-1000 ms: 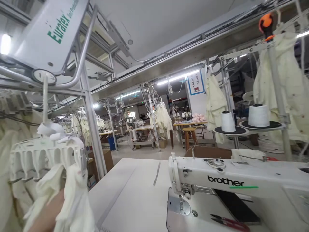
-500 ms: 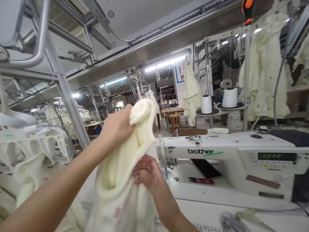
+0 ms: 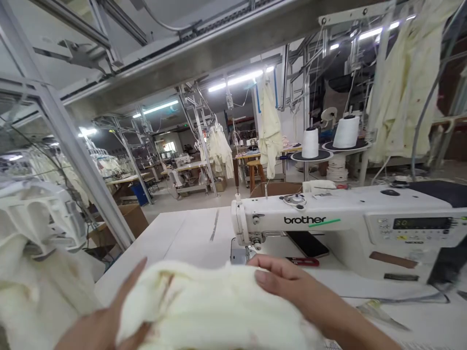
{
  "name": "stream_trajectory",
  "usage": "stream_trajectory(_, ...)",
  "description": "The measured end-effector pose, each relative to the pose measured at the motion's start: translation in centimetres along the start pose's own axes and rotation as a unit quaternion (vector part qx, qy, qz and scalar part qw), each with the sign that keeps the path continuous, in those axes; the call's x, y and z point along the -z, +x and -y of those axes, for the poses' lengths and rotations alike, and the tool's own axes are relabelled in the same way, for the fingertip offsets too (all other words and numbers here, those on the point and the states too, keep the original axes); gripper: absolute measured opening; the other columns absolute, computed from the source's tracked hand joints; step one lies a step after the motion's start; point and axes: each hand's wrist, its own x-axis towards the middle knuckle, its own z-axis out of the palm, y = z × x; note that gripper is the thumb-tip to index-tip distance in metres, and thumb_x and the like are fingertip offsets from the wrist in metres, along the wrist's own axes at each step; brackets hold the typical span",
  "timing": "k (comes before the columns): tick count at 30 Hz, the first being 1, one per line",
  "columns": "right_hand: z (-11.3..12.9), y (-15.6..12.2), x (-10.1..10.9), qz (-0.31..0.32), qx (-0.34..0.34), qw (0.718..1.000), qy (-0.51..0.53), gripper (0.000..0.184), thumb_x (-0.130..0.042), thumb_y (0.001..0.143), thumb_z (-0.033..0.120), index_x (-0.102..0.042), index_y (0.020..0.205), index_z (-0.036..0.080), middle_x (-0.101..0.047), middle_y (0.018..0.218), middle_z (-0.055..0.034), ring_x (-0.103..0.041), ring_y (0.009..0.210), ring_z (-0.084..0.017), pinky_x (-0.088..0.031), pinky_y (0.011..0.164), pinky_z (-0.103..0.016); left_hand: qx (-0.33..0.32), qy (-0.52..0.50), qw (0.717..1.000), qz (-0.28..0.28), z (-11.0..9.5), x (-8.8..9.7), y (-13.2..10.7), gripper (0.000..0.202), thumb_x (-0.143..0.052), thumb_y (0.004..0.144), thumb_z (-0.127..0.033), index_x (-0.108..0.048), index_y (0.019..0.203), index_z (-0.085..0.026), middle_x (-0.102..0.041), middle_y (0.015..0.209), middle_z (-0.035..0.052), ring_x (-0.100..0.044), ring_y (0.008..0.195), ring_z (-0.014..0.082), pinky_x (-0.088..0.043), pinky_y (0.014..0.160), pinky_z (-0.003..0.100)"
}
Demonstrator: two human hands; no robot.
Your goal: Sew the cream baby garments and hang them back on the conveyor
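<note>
A cream fabric garment with faint pinkish marks lies bunched across the bottom middle, in front of the sewing machine. My left hand grips its left end, with one finger stretched up along the cloth; this hand is somewhat blurred. On the right, my right hand pinches the garment's upper edge, thumb on top, close by the needle area. The garment's lower part is cut off by the frame. Behind my right hand, red-handled thread snips and a black phone rest under the machine arm.
White thread cones stand on a rack behind the machine. Cream garments hang at the left from a white hanger clip, and at the right. A metal post rises beside the white table.
Both hands have lowered the garment from its raised, upright position to the table front. My right hand has moved right, to the cloth's top edge. The view has shifted, and the machine's display reads differently.
</note>
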Motion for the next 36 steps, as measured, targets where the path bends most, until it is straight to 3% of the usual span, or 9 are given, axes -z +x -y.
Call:
stream_trajectory(3,-3.2,1.6,0.1,-0.062,0.018,0.992,-0.108,0.038,-0.054,0.082,0.051,-0.057,0.077,0.014,-0.039,0.062,0.0035,-0.033,0.057,-0.010,-0.025,0.051,-0.018,-0.078,0.108,0.990,0.057,0.6,-5.8,-1.1,0.063,-0.058,0.063,-0.040,-0.050,0.123,-0.023,-0.068,0.094,0.0102,-0.063,0.083,0.0337,-0.048,0.076,0.046)
stream_trajectory(6,-6.0,2.5,-0.3,-0.087,0.014,0.993,-0.073,0.039,-0.049,0.084,0.053,-0.055,0.081,0.015,-0.039,0.064,0.0031,-0.034,0.058,-0.011,-0.027,0.052,-0.019,-0.177,-0.009,0.982,0.066,-3.9,-10.7,-0.7,0.049,-0.054,0.072,-0.039,-0.052,0.118,-0.024,-0.053,0.123,0.0090,-0.049,0.112,0.0259,-0.040,0.093,0.036)
stream_trajectory(11,-7.0,0.4,0.9,-0.162,0.010,0.980,-0.120,0.038,-0.045,0.086,0.053,-0.055,0.081,0.017,-0.046,0.067,0.0012,-0.040,0.062,-0.014,-0.030,0.054,-0.022,-0.091,-0.183,0.938,0.279,-9.9,-15.3,0.4,0.027,-0.041,0.083,-0.039,-0.056,0.074,-0.019,-0.060,0.069,0.0010,-0.055,0.066,0.0154,-0.043,0.061,0.024)
stream_trajectory(15,-6.5,-1.1,2.1,-0.164,0.006,0.947,-0.277,0.036,-0.039,0.091,0.045,-0.057,0.074,0.018,-0.050,0.071,-0.0004,-0.047,0.069,-0.017,-0.036,0.062,-0.024,-0.123,-0.265,0.902,0.317,-10.2,-16.9,0.0,0.024,-0.040,0.084,-0.032,-0.060,0.079,-0.019,-0.059,0.078,0.0027,-0.056,0.075,0.0149,-0.042,0.067,0.023)
stream_trajectory(19,-5.8,-0.4,2.1,-0.167,0.043,0.922,-0.347,0.017,-0.047,0.088,0.026,-0.056,0.102,0.026,-0.052,0.103,-0.0006,-0.049,0.093,-0.017,-0.036,0.080,-0.024,-0.139,-0.249,0.902,0.324,-10.3,-18.1,-0.5,0.020,-0.045,0.082,-0.028,-0.064,0.083,-0.021,-0.059,0.082,0.0039,-0.057,0.078,0.0163,-0.042,0.071,0.025)
stream_trajectory(24,-5.9,0.7,2.1,-0.175,-0.017,0.929,-0.325,0.012,-0.052,0.082,0.014,-0.060,0.077,0.022,-0.058,0.075,0.0043,-0.053,0.072,-0.013,-0.036,0.065,-0.021,-0.084,-0.239,0.922,0.293,-10.1,-18.7,-0.7,0.008,-0.055,0.076,-0.025,-0.062,0.075,-0.021,-0.061,0.078,0.0020,-0.057,0.076,0.0161,-0.042,0.071,0.024)
stream_trajectory(30,-7.6,2.5,4.0,-0.054,-0.108,0.992,-0.033,0.023,-0.060,0.074,0.036,-0.051,0.068,0.015,-0.048,0.051,0.0034,-0.044,0.043,-0.010,-0.033,0.039,-0.018,-0.199,-0.297,0.894,0.270,-9.4,-17.9,-1.1,0.014,-0.047,0.082,-0.022,-0.061,0.082,-0.019,-0.056,0.079,0.0050,-0.054,0.072,0.0138,-0.042,0.065,0.022)
stream_trajectory(32,-8.5,3.3,3.9,-0.020,-0.157,0.985,0.067,0.028,-0.066,0.067,0.038,-0.052,0.064,0.014,-0.048,0.049,0.0025,-0.041,0.037,-0.009,-0.031,0.034,-0.017,-0.220,-0.316,0.894,0.228,-9.2,-18.0,-1.5,0.015,-0.046,0.082,-0.017,-0.060,0.082,-0.019,-0.054,0.080,0.0044,-0.053,0.070,0.0121,-0.041,0.064,0.020)
stream_trajectory(36,-10.0,4.1,2.4,-0.064,-0.200,0.944,0.253,0.022,-0.071,0.052,0.023,-0.056,0.065,0.012,-0.048,0.056,0.0021,-0.046,0.049,-0.008,-0.036,0.047,-0.016,-0.195,-0.330,0.910,0.160,-8.8,-18.7,-2.4,0.013,-0.046,0.079,-0.012,-0.057,0.078,-0.019,-0.057,0.096,0.0045,-0.054,0.073,0.0111,-0.042,0.067,0.021)
